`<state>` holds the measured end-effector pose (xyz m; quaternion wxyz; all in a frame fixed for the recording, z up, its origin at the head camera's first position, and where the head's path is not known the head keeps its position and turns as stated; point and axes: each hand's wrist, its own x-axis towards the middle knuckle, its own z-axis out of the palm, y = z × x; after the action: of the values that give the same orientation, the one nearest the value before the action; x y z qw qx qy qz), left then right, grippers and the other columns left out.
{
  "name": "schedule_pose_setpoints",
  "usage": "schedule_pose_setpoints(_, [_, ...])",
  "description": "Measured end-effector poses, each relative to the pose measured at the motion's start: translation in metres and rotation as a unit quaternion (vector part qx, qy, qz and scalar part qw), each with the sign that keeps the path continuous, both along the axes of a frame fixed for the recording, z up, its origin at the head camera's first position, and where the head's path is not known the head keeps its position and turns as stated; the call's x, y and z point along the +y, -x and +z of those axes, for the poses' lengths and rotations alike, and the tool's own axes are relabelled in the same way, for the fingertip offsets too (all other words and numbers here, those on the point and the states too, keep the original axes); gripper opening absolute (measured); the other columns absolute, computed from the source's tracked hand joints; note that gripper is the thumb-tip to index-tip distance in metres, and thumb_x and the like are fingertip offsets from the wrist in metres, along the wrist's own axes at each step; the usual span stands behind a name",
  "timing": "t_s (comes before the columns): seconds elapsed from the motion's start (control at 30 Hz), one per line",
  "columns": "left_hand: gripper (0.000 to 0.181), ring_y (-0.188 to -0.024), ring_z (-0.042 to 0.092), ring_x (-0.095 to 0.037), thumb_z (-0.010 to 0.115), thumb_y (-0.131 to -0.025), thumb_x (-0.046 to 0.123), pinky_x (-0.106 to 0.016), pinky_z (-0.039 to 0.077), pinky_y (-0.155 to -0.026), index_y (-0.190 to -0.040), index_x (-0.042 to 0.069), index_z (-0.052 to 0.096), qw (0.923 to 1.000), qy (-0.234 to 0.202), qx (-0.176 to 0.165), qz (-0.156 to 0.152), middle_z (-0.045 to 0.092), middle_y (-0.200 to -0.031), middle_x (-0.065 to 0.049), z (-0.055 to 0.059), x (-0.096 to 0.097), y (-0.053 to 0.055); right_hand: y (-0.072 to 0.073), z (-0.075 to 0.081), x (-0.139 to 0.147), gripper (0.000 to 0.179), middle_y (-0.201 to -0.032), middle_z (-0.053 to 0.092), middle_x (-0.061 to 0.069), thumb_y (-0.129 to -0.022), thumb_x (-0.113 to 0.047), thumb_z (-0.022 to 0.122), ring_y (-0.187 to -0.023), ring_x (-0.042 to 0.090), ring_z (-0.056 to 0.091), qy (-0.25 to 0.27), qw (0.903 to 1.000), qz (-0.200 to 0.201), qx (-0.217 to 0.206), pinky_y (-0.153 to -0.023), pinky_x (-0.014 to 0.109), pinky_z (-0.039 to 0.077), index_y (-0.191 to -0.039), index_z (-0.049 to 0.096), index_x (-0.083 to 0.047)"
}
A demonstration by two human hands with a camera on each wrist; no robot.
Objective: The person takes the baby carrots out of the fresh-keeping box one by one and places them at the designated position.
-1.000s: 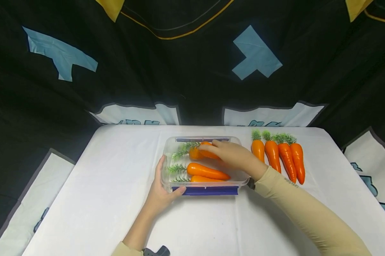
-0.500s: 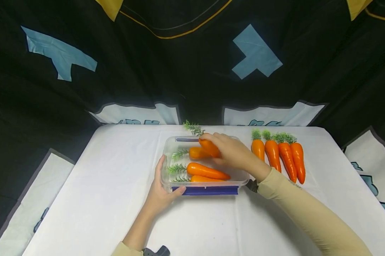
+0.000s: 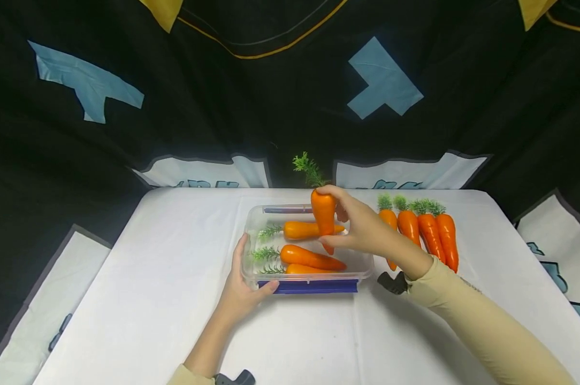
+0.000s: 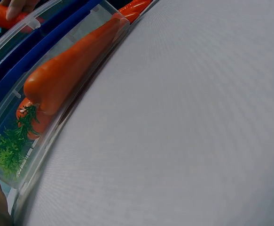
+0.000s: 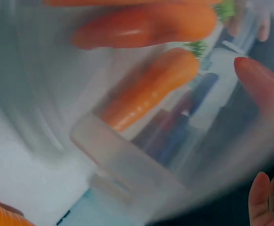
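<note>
My right hand [image 3: 364, 224] pinches a carrot [image 3: 323, 209] with a green leafy top, holding it nearly upright above a clear plastic food container [image 3: 314, 287] with blue side latches. The thumb is low on the carrot and the fingers near its top. In the right wrist view this carrot's tip [image 5: 256, 84] points into the container. My left hand [image 3: 242, 291] grips the container's near left corner, thumb on the front edge. Inside, an orange carrot [image 3: 300, 230] lies at the back and two more, one a redder carrot [image 3: 311, 258], lie near the front, tops to the left.
Several carrots [image 3: 429, 235] lie side by side on the white tabletop [image 3: 174, 256], right of the container, leafy tops away from me. My right forearm [image 3: 482, 321] passes in front of them. A dark patterned cloth [image 3: 290, 117] hangs behind the table.
My right hand has lifted the carrot out of the container's back part and turned it from lying to nearly upright. The left hand and container have stayed in place.
</note>
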<state>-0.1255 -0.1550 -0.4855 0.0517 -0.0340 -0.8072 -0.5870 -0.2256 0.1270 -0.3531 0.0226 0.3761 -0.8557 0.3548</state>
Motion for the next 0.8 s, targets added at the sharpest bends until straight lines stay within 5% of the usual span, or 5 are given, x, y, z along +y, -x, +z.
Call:
schedule_pose_setpoints(0.4, [0.116, -0.150, 0.025, -0.038, 0.086, -0.075, 0.029, -0.070, 0.021, -0.115, -0.155, 0.049, 0.004, 1.0000, 0.001, 0.000, -0.003, 0.012, -0.168, 0.002, -0.001, 0.000, 0.000, -0.032, 0.026, 0.047, 0.099, -0.116, 0.056, 0.003, -0.071, -0.013, 0.090, -0.086, 0.015, 0.053, 0.042, 0.9990, -0.013, 0.011, -0.072, 0.026, 0.049, -0.148, 0.028, -0.017])
schedule_pose_setpoints(0.53, [0.117, -0.149, 0.026, -0.038, 0.086, -0.075, 0.029, -0.070, 0.021, -0.115, -0.155, 0.048, 0.004, 1.0000, 0.002, -0.002, -0.006, 0.012, -0.168, 0.003, -0.001, 0.001, 0.001, -0.040, 0.022, 0.067, 0.101, -0.118, 0.058, 0.004, -0.071, -0.013, 0.090, -0.086, 0.013, 0.053, 0.029, 0.9987, -0.040, 0.015, -0.072, 0.023, 0.050, -0.149, 0.027, -0.017])
schedule_pose_setpoints(0.8, [0.117, -0.151, 0.022, -0.036, 0.086, -0.075, 0.029, -0.069, 0.019, -0.117, -0.156, 0.047, 0.004, 1.0000, -0.002, -0.003, -0.004, 0.010, -0.168, 0.005, -0.001, 0.000, 0.001, -0.058, -0.002, 0.097, 0.097, -0.093, 0.056, -0.002, -0.071, -0.023, 0.090, -0.082, 0.009, 0.048, -0.020, 0.9959, -0.087, 0.014, -0.061, 0.024, 0.047, -0.148, 0.031, -0.019])
